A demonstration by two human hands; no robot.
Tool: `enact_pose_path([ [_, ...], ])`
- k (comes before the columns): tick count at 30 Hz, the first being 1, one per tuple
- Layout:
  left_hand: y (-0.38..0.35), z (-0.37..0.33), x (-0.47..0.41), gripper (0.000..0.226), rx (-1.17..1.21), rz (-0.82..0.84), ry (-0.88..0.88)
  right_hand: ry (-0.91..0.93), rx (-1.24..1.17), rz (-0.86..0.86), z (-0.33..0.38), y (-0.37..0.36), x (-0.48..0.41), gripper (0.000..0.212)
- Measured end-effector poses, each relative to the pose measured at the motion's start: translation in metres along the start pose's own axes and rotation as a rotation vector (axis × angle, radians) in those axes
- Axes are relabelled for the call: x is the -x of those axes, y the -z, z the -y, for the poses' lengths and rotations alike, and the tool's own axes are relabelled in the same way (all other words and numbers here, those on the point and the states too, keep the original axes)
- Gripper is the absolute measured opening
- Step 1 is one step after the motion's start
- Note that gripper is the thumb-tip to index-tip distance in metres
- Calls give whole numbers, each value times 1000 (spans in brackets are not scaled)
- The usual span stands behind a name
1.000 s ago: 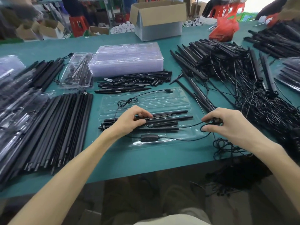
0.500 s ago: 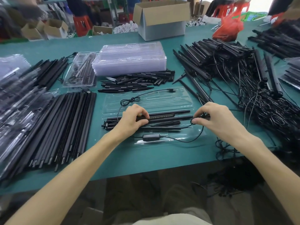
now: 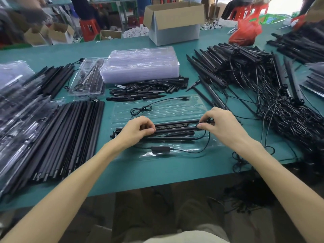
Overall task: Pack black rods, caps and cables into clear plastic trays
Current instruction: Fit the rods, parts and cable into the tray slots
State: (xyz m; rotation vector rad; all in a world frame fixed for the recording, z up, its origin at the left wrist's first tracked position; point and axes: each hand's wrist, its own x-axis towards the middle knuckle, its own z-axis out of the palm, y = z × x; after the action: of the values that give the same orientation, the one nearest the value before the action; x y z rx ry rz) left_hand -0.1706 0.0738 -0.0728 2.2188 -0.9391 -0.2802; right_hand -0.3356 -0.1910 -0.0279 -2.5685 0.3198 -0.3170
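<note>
An open clear plastic tray (image 3: 177,109) lies in front of me on the green table. Several black rods (image 3: 175,129) lie lengthwise in its near half. My left hand (image 3: 136,130) grips their left end with curled fingers. My right hand (image 3: 219,124) pinches a thin black cable (image 3: 204,137) at the rods' right end. The cable loops down to a small black controller box (image 3: 160,149) in the tray's front groove. Another stretch of cable (image 3: 142,109) with a plug lies across the tray's far half.
A stack of empty clear trays (image 3: 140,65) stands behind, with pointed black caps (image 3: 149,89) in front of it. Bundled rods (image 3: 70,137) lie at left, a packed tray (image 3: 87,78) beyond them. A tangle of rods and cables (image 3: 263,95) fills the right. A cardboard box (image 3: 173,21) stands at the back.
My right hand has moved left from the table edge onto the right end of the rods, bringing the cable loop with it. My left hand stays on the rods' left end.
</note>
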Motion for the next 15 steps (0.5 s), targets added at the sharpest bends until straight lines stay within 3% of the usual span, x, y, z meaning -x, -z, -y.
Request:
enact_pose_path([
  [3, 10, 2, 1, 25, 3, 75, -15, -16, 8, 13, 0, -4, -4, 18],
  [15, 16, -4, -13, 34, 134, 196, 118, -43, 36, 20, -4, -10, -5, 17],
])
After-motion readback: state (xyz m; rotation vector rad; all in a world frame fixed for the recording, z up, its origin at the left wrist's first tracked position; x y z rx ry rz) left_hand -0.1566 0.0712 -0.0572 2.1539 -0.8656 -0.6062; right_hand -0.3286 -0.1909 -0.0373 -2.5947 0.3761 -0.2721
